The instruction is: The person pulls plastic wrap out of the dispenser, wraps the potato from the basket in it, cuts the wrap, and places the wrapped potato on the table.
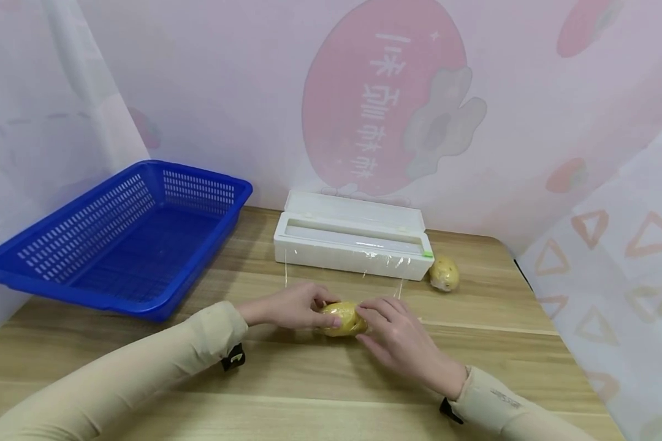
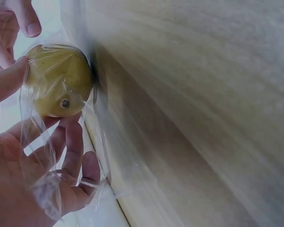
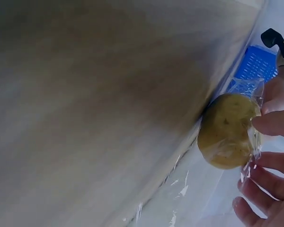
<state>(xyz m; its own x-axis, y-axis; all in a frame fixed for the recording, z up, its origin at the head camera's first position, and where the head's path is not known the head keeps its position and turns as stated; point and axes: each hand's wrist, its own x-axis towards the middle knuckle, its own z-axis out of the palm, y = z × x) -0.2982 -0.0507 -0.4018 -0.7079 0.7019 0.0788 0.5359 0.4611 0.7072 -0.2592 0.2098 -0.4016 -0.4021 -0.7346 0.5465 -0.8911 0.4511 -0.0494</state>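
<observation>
A yellow potato (image 1: 342,318) lies on the table under clear plastic wrap (image 2: 47,146). My left hand (image 1: 295,306) holds its left end, the thumb on the near side and fingers curved round beyond. At the right end, my right hand (image 1: 399,337) has thumb and fingers round the film-covered potato (image 3: 227,132). Loose film hangs past the potato's end over my left palm in the left wrist view. A sheet of the wrap stretches from the potato back to a white dispenser box (image 1: 353,260), whose lid stands open.
A large blue plastic basket (image 1: 198,170) stands at the left. Another potato (image 1: 444,274), seemingly film-covered, sits by the box's right end. Behind the wooden table (image 1: 287,398) hangs a pink patterned curtain (image 1: 243,92); the table's right edge lies past the second potato.
</observation>
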